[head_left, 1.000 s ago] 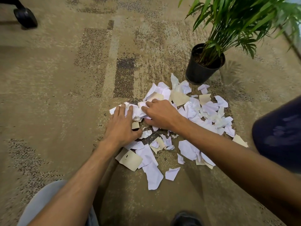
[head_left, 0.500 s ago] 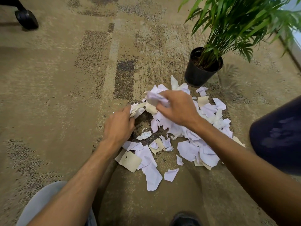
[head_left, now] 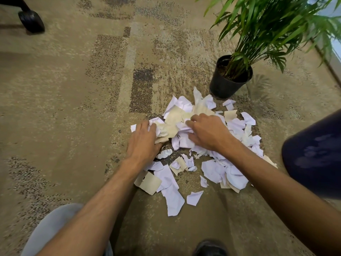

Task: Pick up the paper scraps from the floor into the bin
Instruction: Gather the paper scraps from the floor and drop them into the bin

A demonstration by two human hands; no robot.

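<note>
Half a second back the right hand (head_left: 206, 133) was lifting a clump, but both hands had dropped onto the paper scraps (head_left: 212, 150) again, left hand (head_left: 143, 140) included, fingers curled round bunched pieces on the carpet (head_left: 64, 108), so nothing was binned yet.

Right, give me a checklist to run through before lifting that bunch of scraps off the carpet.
1. Left hand on the pile's left edge, touching scraps: ok.
2. Right hand on the heap, fingers curled into paper: ok.
3. Bunch gathered between both hands: ok.
4. All paper scraps in the grasp: not ok, loose pieces lie nearer the person.
5. Potted plant apart from the hands: ok.
6. Bin open and within reach: cannot tell; only a dark blue object shows at right.
</note>
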